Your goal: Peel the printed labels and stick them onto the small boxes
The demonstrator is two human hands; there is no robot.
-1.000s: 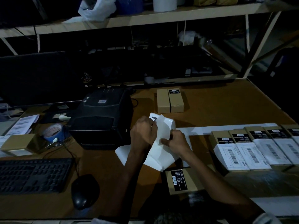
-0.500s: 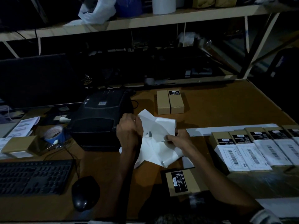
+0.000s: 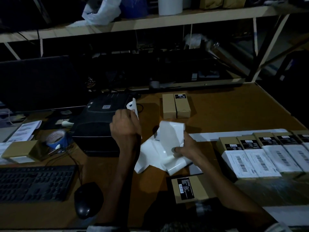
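Dimly lit | brown desk (image 3: pixel 234 111) | left hand (image 3: pixel 125 126) pinches label (image 3: pixel 133 106) | right hand (image 3: pixel 189 148) grips backing strip (image 3: pixel 160 153)

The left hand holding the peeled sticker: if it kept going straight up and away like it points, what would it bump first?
Probably the black label printer just behind the left hand and its peeled label, though depth is hard to judge here.

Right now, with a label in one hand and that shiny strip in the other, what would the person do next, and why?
Probably carry the peeled label in the left hand down to the brown box nearest them. That box shows no white label, unlike the row on the right, and the right hand only holds the backing strip.
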